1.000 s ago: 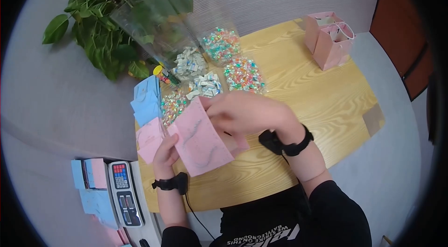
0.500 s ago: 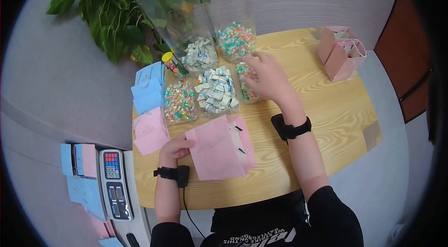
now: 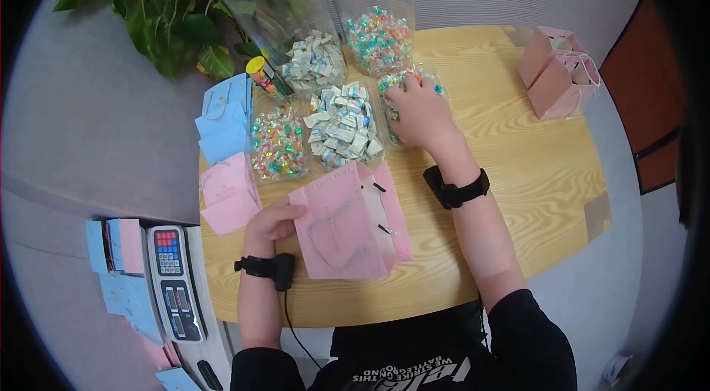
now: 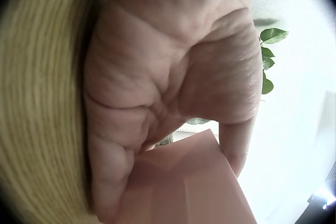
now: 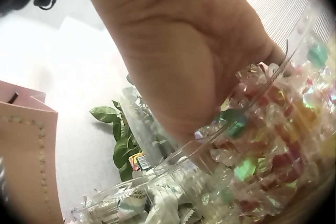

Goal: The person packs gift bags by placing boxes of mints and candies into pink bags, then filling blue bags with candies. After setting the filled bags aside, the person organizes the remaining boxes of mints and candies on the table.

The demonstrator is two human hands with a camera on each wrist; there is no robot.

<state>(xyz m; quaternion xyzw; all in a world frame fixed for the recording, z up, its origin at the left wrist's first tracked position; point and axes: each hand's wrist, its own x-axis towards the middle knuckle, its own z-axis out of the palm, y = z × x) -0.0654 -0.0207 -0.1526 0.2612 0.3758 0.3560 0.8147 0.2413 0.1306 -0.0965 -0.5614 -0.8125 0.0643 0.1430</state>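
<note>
one pink bag (image 3: pixel 344 228) over the near part of the table (image 3: pixel 518 184), lying tilted, mouth toward the right, rope handle (image 3: pixel 319 239) against its upward face. can't tell if the bag rests on the wood. left hand (image 3: pixel 272 221) pinches its left edge, thumb on one side, fingers on the other. right hand (image 3: pixel 423 114) is down in the right candy tub (image 3: pixel 392 138), just past the bag, fingers bent into shiny wrapped candies (image 5: pixel 278 155); fingertips buried, so can't tell if it's pinching any.

left of that tub: tub of white wrapped pieces (image 3: pixel 344 125), then left candy tub (image 3: pixel 279 143). behind them, two tall clear containers, one with white pieces (image 3: pixel 314 58), one with candies (image 3: pixel 381 40). yellow-capped tube (image 3: pixel 268 79) leans near the first. flat blue bags (image 3: pixel 224 121) and folded pink bags (image 3: pixel 229 195) at the table's left edge. two pink bags (image 3: pixel 558 73) stand upright far right. scale (image 3: pixel 176 284) off the left side, leafy plant (image 3: pixel 159 14) at upper left.
</note>
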